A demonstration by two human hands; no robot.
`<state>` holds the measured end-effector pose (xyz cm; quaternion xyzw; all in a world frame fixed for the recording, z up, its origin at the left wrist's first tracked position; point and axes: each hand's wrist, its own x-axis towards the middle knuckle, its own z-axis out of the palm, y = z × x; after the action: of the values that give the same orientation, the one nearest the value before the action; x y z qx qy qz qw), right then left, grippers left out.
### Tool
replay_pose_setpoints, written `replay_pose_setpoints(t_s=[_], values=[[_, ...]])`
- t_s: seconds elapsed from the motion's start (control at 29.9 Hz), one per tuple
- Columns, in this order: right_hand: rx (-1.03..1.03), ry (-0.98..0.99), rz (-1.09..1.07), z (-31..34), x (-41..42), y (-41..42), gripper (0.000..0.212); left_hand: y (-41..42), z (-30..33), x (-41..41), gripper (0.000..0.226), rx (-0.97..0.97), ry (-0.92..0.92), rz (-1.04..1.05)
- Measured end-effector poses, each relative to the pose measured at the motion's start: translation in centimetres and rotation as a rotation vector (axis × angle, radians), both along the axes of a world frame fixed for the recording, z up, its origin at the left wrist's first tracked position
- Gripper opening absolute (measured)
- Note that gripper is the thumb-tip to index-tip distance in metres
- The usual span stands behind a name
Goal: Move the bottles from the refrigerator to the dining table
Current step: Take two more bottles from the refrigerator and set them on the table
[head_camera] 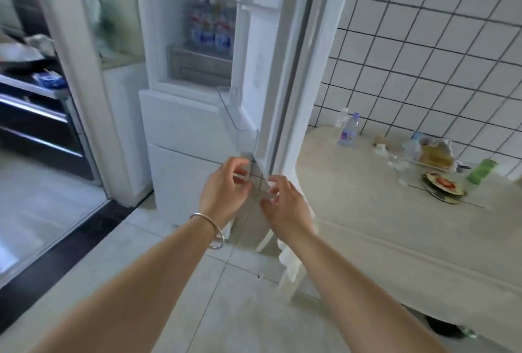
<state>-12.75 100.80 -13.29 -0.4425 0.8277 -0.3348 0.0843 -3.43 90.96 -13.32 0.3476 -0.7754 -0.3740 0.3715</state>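
Observation:
The white refrigerator [180,132] stands open, its door [285,70] swung out toward me. Several clear bottles with blue labels [210,27] stand on a shelf inside. Two bottles [348,130] stand on the dining table [367,205] by the tiled wall. My left hand [223,188], a silver bangle on its wrist, and my right hand [285,203] are both raised near the bottom corner of the door, fingers spread and curled. Neither holds anything; the view is blurred.
On the table lie a plastic bag of food [432,152], a plate [443,186] and a green cup [481,171]. A kitchen with a dark oven [36,123] opens to the left behind a sliding glass door. A table leg [291,273] stands close to the fridge.

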Motion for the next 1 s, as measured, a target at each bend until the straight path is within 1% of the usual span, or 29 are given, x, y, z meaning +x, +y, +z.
replay_pose_setpoints(t_s=[0.2, 0.3, 0.44, 0.64, 0.74, 0.87, 1.0], values=[[-0.027, 0.041, 0.035, 2.6, 5.4, -12.2, 0.043, -11.2, 2.0, 6.3, 0.032, -0.056, 0.004, -0.003], [-0.049, -0.001, 0.023, 3.5, 6.8, -17.7, 0.043, -16.6, 3.0, 8.2, 0.031, -0.095, -0.011, 0.004], [-0.073, -0.046, 0.012, 3.8, 7.0, -24.1, 0.041, -23.0, 3.7, 8.8, 0.029, -0.078, 0.000, 0.010], [-0.120, -0.107, -0.002, 3.9, 3.7, -34.4, 0.041, -32.7, 3.0, 5.9, 0.029, -0.036, 0.019, 0.026], [-0.148, -0.125, 0.009, 4.1, 1.0, -40.3, 0.039, -37.9, 3.0, 3.3, 0.027, 0.002, 0.021, 0.044], [-0.180, -0.200, 0.000, 5.3, -4.0, -49.3, 0.038, -46.4, 4.2, -1.5, 0.026, 0.081, 0.018, 0.071], [-0.211, -0.234, -0.017, 6.6, -8.3, -56.5, 0.040, -53.5, 6.0, -5.7, 0.027, 0.035, 0.035, 0.090]])
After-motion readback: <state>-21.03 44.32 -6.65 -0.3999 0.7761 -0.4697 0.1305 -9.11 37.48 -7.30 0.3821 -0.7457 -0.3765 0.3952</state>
